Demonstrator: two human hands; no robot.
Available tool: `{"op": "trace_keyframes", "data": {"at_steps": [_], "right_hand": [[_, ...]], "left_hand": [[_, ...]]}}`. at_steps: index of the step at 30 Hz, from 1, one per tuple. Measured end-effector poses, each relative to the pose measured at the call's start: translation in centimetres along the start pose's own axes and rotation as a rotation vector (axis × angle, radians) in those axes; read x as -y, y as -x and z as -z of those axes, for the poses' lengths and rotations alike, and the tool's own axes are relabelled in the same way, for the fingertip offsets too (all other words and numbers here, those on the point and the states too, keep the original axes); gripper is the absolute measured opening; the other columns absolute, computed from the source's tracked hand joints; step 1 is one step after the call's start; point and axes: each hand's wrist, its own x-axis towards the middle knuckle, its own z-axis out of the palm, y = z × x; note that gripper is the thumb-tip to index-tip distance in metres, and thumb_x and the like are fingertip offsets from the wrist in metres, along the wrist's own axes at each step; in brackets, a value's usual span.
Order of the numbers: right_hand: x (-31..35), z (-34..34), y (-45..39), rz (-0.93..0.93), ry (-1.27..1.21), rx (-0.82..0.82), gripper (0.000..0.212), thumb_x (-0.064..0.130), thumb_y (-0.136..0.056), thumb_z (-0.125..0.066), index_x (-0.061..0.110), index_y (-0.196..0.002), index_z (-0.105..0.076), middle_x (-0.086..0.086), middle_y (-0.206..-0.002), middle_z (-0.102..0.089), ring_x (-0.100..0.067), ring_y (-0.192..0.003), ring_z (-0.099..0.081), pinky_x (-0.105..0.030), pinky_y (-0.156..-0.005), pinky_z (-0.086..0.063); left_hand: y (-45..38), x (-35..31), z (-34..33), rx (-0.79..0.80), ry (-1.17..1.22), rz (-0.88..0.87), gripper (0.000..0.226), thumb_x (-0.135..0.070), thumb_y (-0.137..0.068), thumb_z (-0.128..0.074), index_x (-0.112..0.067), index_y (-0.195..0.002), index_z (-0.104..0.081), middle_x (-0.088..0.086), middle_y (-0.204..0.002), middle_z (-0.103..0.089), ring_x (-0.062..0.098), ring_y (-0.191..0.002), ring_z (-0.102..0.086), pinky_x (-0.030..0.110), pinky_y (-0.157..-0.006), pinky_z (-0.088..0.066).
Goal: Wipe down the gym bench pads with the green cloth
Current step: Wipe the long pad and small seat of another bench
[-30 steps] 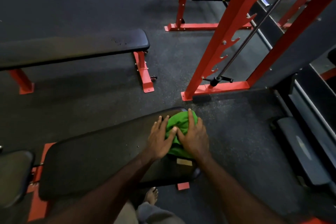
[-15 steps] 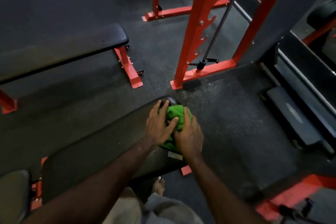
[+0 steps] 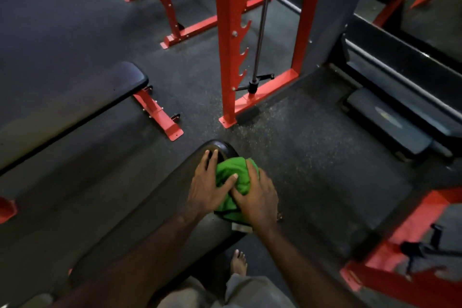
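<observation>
A bunched green cloth (image 3: 233, 175) lies on the far right end of the near black bench pad (image 3: 155, 210). My left hand (image 3: 208, 186) lies flat on the cloth's left side, fingers straight and partly on the pad, thumb across the cloth. My right hand (image 3: 257, 195) covers the cloth's right side, its fingers bent over the bunched fabric. The lower part of the cloth is hidden under both hands.
A second black flat bench (image 3: 70, 105) on red legs stands to the left. A red rack upright (image 3: 228, 40) with a steel bar (image 3: 261, 22) rises just beyond the pad's end. A dark step (image 3: 387, 122) lies at right. My bare foot (image 3: 238, 262) stands below the pad.
Both hands and the cloth stay at the pad's right end, shifting slightly toward its tip. The camera has swung right and closer, so the rack and benches slide left in view.
</observation>
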Motion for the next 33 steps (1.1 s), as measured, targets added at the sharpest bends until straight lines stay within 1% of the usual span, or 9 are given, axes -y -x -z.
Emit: {"op": "trace_keyframes", "data": {"at_steps": [4,6,12,17,19,22,26,30,33], "right_hand": [[-1.9,-0.5,3.9,-0.163,-0.078,-0.055,0.094,0.083,-0.084,-0.055,0.032,-0.159,-0.031,-0.004,-0.15,-0.048,-0.027,-0.13,-0.053,-0.044,-0.101,-0.051],[-1.0,-0.5,3.1,-0.193,-0.038,-0.067,0.093,0.086,-0.082,-0.053,0.032,-0.156,-0.035,-0.005,-0.145,-0.051,-0.029,-0.127,-0.055,-0.045,-0.097,-0.052],[1.5,0.1,-2.5,-0.005,0.012,0.062,0.092,0.09,-0.08,-0.05,0.037,-0.154,-0.037,-0.001,-0.14,-0.058,-0.024,-0.125,-0.059,-0.041,-0.1,-0.051],[1.2,-0.5,0.9,0.005,0.248,-0.004,0.102,0.093,-0.079,-0.042,0.032,-0.16,-0.027,-0.008,-0.148,-0.05,-0.033,-0.125,-0.056,-0.05,-0.094,-0.053],[2.7,-0.4,-2.8,0.046,0.227,0.072,0.104,0.092,-0.078,-0.048,0.031,-0.16,-0.026,-0.01,-0.145,-0.05,-0.034,-0.126,-0.055,-0.05,-0.098,-0.051],[6.3,-1.8,-8.3,0.166,0.217,0.167,0.098,0.081,-0.08,-0.062,0.027,-0.156,-0.035,-0.013,-0.142,-0.05,-0.038,-0.126,-0.054,-0.049,-0.101,-0.049],[7.1,-2.9,-9.0,0.327,0.374,0.132,0.09,0.081,-0.085,-0.054,0.031,-0.158,-0.036,-0.012,-0.155,-0.041,-0.036,-0.131,-0.048,-0.054,-0.099,-0.049],[4.1,-0.9,-5.8,0.462,0.494,0.191,0.095,0.084,-0.087,-0.047,0.038,-0.165,-0.016,-0.015,-0.168,-0.018,-0.039,-0.143,-0.036,-0.058,-0.101,-0.05],[6.2,-1.3,-8.4,0.469,0.485,0.26,0.096,0.088,-0.086,-0.042,0.039,-0.164,-0.015,-0.015,-0.167,-0.02,-0.039,-0.143,-0.034,-0.058,-0.107,-0.044]], "left_hand": [[0.3,0.8,0.5,0.052,0.006,0.046,0.115,-0.088,-0.074,-0.052,-0.027,-0.165,-0.017,0.004,-0.173,-0.008,0.024,-0.158,-0.015,0.048,-0.126,-0.024],[0.7,1.3,0.5,0.051,0.035,0.058,0.108,-0.082,-0.082,-0.054,-0.027,-0.165,-0.015,0.002,-0.173,-0.007,0.023,-0.159,-0.012,0.046,-0.127,-0.023],[1.5,3.8,1.3,-0.026,0.11,0.085,0.087,-0.06,-0.095,-0.061,-0.023,-0.164,-0.024,0.007,-0.172,-0.014,0.024,-0.157,-0.019,0.037,-0.126,-0.02],[2.4,5.7,1.9,0.07,0.169,0.115,0.1,-0.064,-0.082,-0.062,-0.021,-0.164,-0.024,0.012,-0.171,-0.014,0.023,-0.158,-0.02,0.035,-0.125,-0.027],[2.5,5.8,2.0,0.056,0.203,0.101,0.093,-0.053,-0.089,-0.069,-0.018,-0.164,-0.024,0.011,-0.17,-0.019,0.022,-0.157,-0.02,0.033,-0.124,-0.028],[2.0,5.8,1.9,-0.033,0.258,0.14,0.081,-0.043,-0.096,-0.059,-0.006,-0.161,-0.027,0.015,-0.165,-0.032,0.028,-0.154,-0.029,0.031,-0.125,-0.024],[0.8,6.6,2.6,-0.07,0.284,0.197,0.087,-0.03,-0.096,-0.069,-0.002,-0.162,-0.019,0.017,-0.166,-0.029,0.029,-0.154,-0.027,0.026,-0.123,-0.015],[0.9,7.8,3.0,0.006,0.32,0.205,0.108,-0.037,-0.084,-0.079,-0.014,-0.165,-0.012,0.013,-0.166,-0.028,0.027,-0.154,-0.027,0.029,-0.123,-0.021],[1.5,7.6,2.0,-0.072,0.342,0.231,0.1,-0.059,-0.079,-0.059,-0.014,-0.162,-0.027,0.016,-0.159,-0.04,0.031,-0.148,-0.037,0.042,-0.123,-0.031]]}}
